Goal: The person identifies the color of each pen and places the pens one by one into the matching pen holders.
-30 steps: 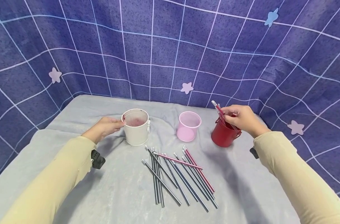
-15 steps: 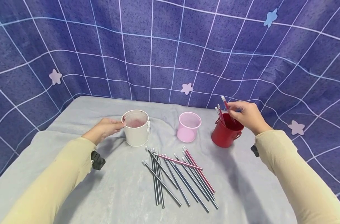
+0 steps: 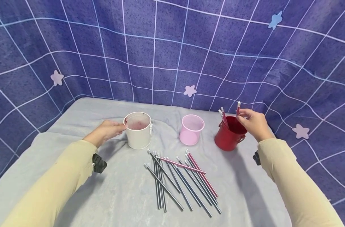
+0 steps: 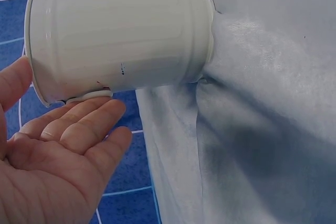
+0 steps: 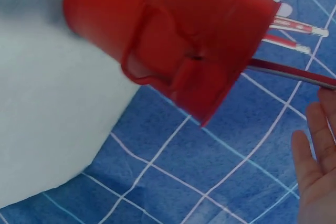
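Note:
My left hand (image 3: 110,130) holds the white metal bucket (image 3: 139,138) at its left side. In the left wrist view, the thumb (image 4: 17,81) lies at the bucket's rim and the other fingers are against the outer wall by the handle mount. My right hand (image 3: 253,122) pinches a dark red pencil (image 3: 238,108) near its white eraser end. The pencil stands nearly upright, its lower part inside the red bucket (image 3: 227,138). More red pencils (image 3: 224,118) lean at that bucket's left rim. Part of the right hand is cut off in the right wrist view.
Between the buckets stands a pink cup (image 3: 190,132). Several dark pencils (image 3: 161,186) and a few red pencils (image 3: 203,171) lie loosely on the grey cloth (image 3: 118,195) in front. A blue gridded curtain (image 3: 161,50) hangs behind.
The right hand has separated one pencil from the bunch at the left rim and moved it to the bucket's right side, now nearly upright. The left hand and white bucket have stayed put.

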